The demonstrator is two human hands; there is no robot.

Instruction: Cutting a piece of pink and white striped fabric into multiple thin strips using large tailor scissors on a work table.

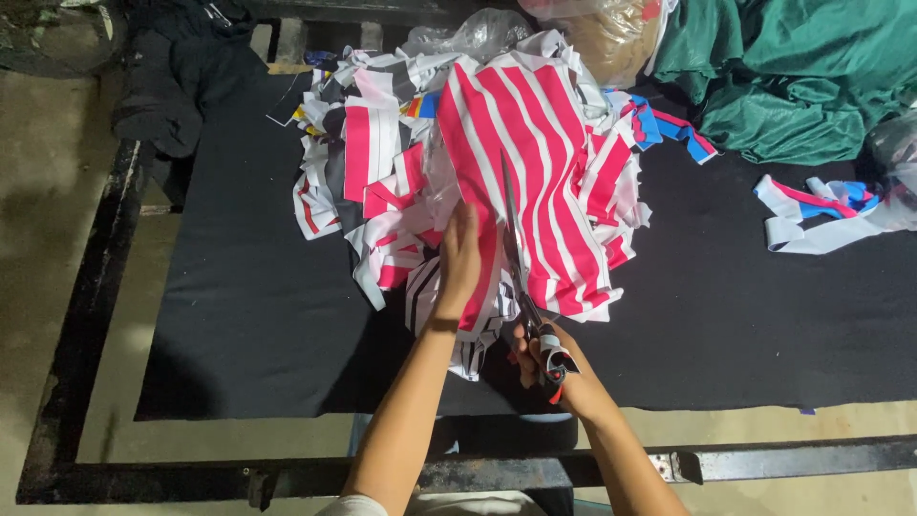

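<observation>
My left hand (460, 260) lay flat, fingers together, pressing on the one large pink-and-white striped cloth (535, 162) near its lower edge. My right hand (543, 361) was clamped around the handles of the single pair of scissors (521, 272), whose long blades ran up into the stripes just beside my left hand. That cloth sat on top of one heap of cut scraps (368, 182), too many and too tangled for me to count, in pink, white, grey and black. All of it rested on one black mat (258, 315) over a dark metal frame (95, 287). To the right, well apart from the heap, lay one small bunch of white, pink and blue strips (826, 212). One green cloth (793, 76) was bundled at the far right corner, and one dark garment (181, 76) hung at the far left
</observation>
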